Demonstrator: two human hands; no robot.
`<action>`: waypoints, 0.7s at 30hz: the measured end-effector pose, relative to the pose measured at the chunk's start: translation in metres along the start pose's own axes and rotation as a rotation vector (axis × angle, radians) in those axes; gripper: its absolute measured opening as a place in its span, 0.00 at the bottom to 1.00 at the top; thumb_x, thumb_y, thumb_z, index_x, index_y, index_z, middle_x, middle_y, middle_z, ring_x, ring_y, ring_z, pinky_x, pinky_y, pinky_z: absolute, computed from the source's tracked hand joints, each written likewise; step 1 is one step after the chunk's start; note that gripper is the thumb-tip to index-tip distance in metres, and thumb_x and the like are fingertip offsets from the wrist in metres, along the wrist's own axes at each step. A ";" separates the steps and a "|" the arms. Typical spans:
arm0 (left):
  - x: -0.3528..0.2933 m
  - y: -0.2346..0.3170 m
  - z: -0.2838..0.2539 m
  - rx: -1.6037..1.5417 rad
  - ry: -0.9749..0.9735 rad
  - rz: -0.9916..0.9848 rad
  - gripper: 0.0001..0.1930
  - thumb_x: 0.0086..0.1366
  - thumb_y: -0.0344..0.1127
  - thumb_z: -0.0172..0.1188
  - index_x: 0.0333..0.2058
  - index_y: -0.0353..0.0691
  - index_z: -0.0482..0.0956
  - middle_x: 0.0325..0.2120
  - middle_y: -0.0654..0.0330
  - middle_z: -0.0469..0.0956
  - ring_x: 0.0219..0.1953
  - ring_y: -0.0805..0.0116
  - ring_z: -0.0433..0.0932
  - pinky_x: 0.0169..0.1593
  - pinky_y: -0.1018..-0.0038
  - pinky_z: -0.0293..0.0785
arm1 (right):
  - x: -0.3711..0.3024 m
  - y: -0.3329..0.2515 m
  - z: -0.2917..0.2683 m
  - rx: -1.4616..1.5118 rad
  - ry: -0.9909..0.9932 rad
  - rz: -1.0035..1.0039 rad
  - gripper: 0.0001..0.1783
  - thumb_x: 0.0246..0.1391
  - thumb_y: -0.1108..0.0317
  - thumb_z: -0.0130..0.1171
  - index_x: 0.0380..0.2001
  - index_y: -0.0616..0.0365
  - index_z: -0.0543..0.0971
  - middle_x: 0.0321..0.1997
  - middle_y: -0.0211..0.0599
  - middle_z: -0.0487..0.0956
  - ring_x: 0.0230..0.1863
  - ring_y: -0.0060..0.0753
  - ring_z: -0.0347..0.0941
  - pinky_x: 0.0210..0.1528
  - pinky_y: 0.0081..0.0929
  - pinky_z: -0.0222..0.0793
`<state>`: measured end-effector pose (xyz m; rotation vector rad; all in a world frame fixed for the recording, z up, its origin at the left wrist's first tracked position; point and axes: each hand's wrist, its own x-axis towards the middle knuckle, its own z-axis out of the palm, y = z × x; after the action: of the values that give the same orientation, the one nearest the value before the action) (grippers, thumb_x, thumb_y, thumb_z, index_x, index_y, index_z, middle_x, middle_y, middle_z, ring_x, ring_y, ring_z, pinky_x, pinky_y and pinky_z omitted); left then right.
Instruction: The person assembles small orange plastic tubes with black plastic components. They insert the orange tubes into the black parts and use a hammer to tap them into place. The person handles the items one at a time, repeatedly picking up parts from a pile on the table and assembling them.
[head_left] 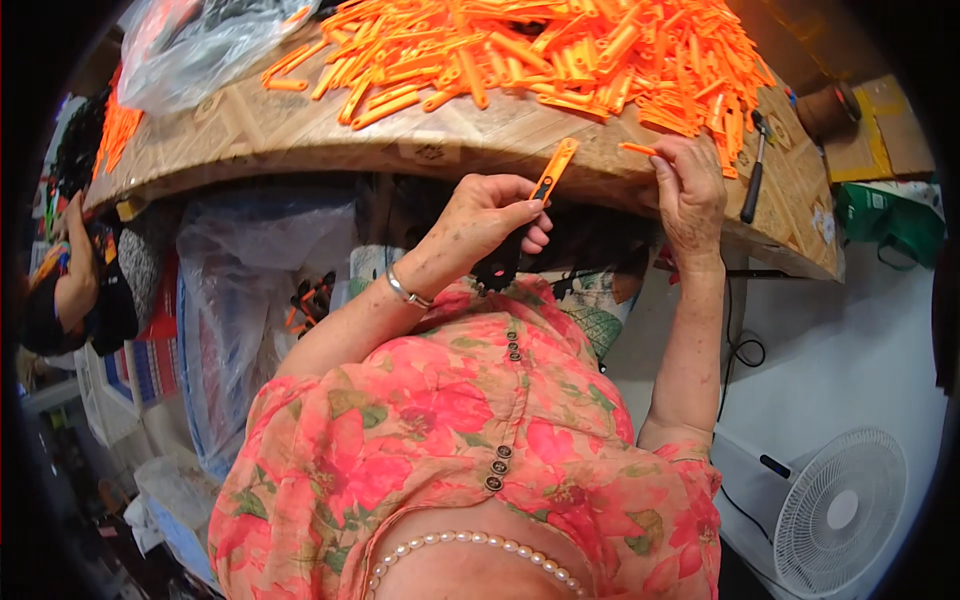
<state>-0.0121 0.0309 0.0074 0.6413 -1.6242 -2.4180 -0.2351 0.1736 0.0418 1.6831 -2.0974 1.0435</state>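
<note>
My left hand [503,212] is closed on a narrow orange plastic handle piece [563,158], which sticks up from the fingers at a slant. A black part with a small round dot shows on it just above my thumb. Beneath that hand hangs a black piece [496,268] with a small reddish spot; whether it joins the orange piece I cannot tell. Over the table's edge, my right hand [690,185] pinches a slim orange plastic piece [637,149], seen edge-on. A large heap of similar orange pieces [520,50] lies on the table beyond both hands.
The patterned table [240,128] curves across in front of me. A hammer [755,170] lies at its right, near a brown spool [828,110] and cardboard [890,130]. A clear plastic bag [190,60] sits far left. A fan [842,508] stands lower right; another person's arm [76,265] shows left.
</note>
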 end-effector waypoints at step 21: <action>-0.016 0.021 0.004 0.447 -0.234 -0.157 0.08 0.67 0.29 0.57 0.43 0.33 0.79 0.27 0.64 0.82 0.27 0.81 0.80 0.28 0.82 0.77 | -0.034 -0.063 -0.003 0.158 -0.277 -0.087 0.15 0.45 0.77 0.64 0.39 0.53 0.83 0.36 0.34 0.78 0.40 0.40 0.72 0.43 0.33 0.69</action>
<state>-0.0015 0.0319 0.0321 0.5803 -2.3277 -2.3151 -0.1669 0.1964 0.0463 2.0831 -2.1263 1.0235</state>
